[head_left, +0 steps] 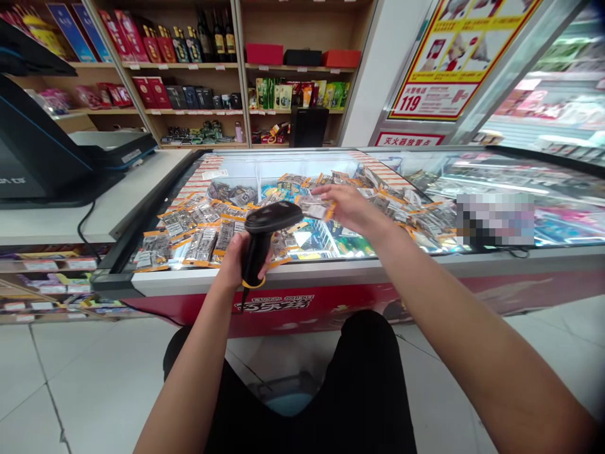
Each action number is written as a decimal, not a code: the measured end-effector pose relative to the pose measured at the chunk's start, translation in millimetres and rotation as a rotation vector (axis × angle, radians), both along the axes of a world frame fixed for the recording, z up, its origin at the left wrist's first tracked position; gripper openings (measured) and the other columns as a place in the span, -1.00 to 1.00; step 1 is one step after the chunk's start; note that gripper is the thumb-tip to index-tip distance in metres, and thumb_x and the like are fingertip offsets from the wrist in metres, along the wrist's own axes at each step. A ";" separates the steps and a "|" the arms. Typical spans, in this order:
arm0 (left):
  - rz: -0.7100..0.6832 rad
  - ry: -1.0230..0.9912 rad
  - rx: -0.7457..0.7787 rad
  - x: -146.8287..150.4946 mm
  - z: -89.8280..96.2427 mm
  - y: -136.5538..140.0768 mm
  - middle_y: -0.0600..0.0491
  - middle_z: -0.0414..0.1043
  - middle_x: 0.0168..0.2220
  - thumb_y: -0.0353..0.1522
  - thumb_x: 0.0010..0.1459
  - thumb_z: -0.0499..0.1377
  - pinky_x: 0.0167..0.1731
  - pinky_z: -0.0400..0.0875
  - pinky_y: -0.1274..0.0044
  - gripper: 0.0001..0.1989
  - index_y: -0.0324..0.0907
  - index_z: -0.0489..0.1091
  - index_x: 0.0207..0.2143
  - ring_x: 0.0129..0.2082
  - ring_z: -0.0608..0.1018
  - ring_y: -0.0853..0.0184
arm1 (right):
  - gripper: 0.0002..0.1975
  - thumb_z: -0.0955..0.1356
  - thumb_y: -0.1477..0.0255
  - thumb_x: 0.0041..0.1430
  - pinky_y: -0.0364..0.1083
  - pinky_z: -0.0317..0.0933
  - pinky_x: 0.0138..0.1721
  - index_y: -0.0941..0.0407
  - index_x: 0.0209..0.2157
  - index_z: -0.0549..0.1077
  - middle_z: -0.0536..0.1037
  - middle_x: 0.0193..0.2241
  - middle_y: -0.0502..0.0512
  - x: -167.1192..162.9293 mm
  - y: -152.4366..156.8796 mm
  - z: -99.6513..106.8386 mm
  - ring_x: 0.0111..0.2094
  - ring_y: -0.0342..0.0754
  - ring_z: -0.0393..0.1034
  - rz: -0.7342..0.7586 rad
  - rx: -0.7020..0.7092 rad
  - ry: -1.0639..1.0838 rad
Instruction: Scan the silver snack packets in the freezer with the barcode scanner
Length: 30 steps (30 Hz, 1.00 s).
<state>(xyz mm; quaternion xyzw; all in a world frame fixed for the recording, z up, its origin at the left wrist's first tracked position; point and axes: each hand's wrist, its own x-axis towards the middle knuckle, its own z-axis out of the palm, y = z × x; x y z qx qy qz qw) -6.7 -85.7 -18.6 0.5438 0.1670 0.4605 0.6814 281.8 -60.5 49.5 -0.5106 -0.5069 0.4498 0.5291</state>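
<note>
A black barcode scanner (259,249) with a yellow ring at its base is gripped by the handle in my left hand (233,260). Its head points right, toward a small clear packet (314,207) with orange edges. My right hand (352,208) pinches that packet just past the scanner's head, above the freezer's glass top. Beneath both hands, many similar orange-edged snack packets (202,243) lie spread over the glass, some overlapping. Print on the held packet is too blurred to read.
The chest freezer (189,287) spans the front, with blue and green goods under its glass. At the left, a counter (137,198) carries a black checkout terminal (42,145). Shelves (184,66) with bottles and boxes stand behind. My knees are close to the freezer's red front.
</note>
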 end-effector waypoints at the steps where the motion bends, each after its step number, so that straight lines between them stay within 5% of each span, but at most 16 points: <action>1: 0.035 -0.030 -0.001 0.4 0.0 0.6 0.10 0.50 -0.55 0.46 0.06 0.31 -0.76 0.17 0.52 -0.08 -0.23 0.59 -0.10 -0.80 0.35 0.42 | -0.89 0.55 0.42 0.17 0.06 0.56 -0.08 0.02 -0.23 0.69 0.70 -0.21 0.06 -8.4 5.5 -7.4 -0.20 0.02 0.58 -0.012 0.017 0.058; 4: 0.109 -0.060 0.004 1.0 1.1 1.6 0.12 0.49 -0.53 0.47 0.06 0.29 -0.76 0.15 0.52 -0.07 -0.22 0.57 -0.07 -0.79 0.37 0.41 | -0.89 0.56 0.42 0.21 0.09 0.57 0.03 0.02 -0.20 0.67 0.70 -0.21 0.06 -37.7 17.3 -23.2 -0.18 0.02 0.61 -0.016 0.032 0.032; 7: 0.117 -0.029 0.006 1.8 1.4 1.1 0.12 0.49 -0.53 0.47 0.06 0.30 -0.76 0.18 0.51 -0.10 -0.20 0.53 -0.12 -0.78 0.38 0.39 | -0.98 0.53 0.42 0.29 0.14 0.50 0.15 0.04 -0.27 0.65 0.71 -0.23 0.11 -64.6 23.6 -30.4 -0.11 0.10 0.61 0.040 0.124 -0.322; 11: 0.131 0.006 0.002 2.6 -1.6 1.3 0.12 0.50 -0.54 0.45 0.08 0.30 -0.78 0.11 0.52 -0.10 -0.21 0.54 -0.09 -0.79 0.35 0.42 | -0.86 0.44 0.39 0.41 0.21 0.36 0.33 0.03 -0.27 0.68 0.73 -0.09 0.20 -70.4 32.2 -36.4 0.13 0.27 0.54 0.085 0.290 -0.776; 15: 0.127 0.000 -0.009 1.5 -3.9 2.4 0.11 0.52 -0.52 0.45 0.08 0.30 -0.78 0.08 0.53 -0.07 -0.22 0.56 -0.02 -0.79 0.35 0.42 | -0.83 0.53 0.26 0.37 0.32 0.14 0.50 0.04 -0.10 0.71 0.64 0.13 0.35 -16.6 34.0 -37.2 0.36 0.40 0.36 -0.219 0.306 -0.896; 18: 0.118 -0.004 -0.003 0.7 -3.3 2.4 0.11 0.52 -0.53 0.44 0.08 0.31 -0.78 0.13 0.52 -0.07 -0.23 0.57 -0.01 -0.78 0.35 0.41 | -0.69 0.63 0.24 0.25 0.39 0.07 0.48 0.07 -0.09 0.61 0.58 0.23 0.50 49.0 22.2 -32.2 0.43 0.51 0.26 -0.601 0.060 -0.964; 20: 0.099 -0.003 0.001 0.4 -2.7 2.1 0.10 0.51 -0.52 0.44 0.08 0.31 -0.77 0.16 0.51 -0.08 -0.22 0.57 -0.03 -0.78 0.35 0.40 | -0.68 0.62 0.30 0.26 0.52 -0.05 0.45 0.15 -0.12 0.54 0.49 0.29 0.77 88.7 9.9 -29.8 0.49 0.69 0.13 -0.715 -0.054 -0.966; 24: 0.048 0.003 0.003 0.3 -3.3 2.2 0.10 0.49 -0.52 0.45 0.09 0.30 -0.75 0.20 0.50 -0.10 -0.21 0.57 -0.06 -0.76 0.36 0.39 | -0.72 0.58 0.45 0.25 0.46 -0.07 0.41 0.08 -0.25 0.42 0.58 0.12 0.76 132.0 -11.8 -34.4 0.42 0.66 0.26 -0.746 -0.154 -0.946; 30: 0.093 -0.011 0.021 0.1 -6.1 3.5 0.11 0.48 -0.53 0.40 0.13 0.30 -0.76 0.21 0.50 -0.10 -0.24 0.59 0.02 -0.77 0.35 0.39 | -0.67 0.51 0.57 0.29 0.24 -0.01 0.47 0.09 0.03 0.46 0.54 0.30 0.62 126.8 -17.0 -38.1 0.42 0.37 0.31 -0.731 0.117 -0.843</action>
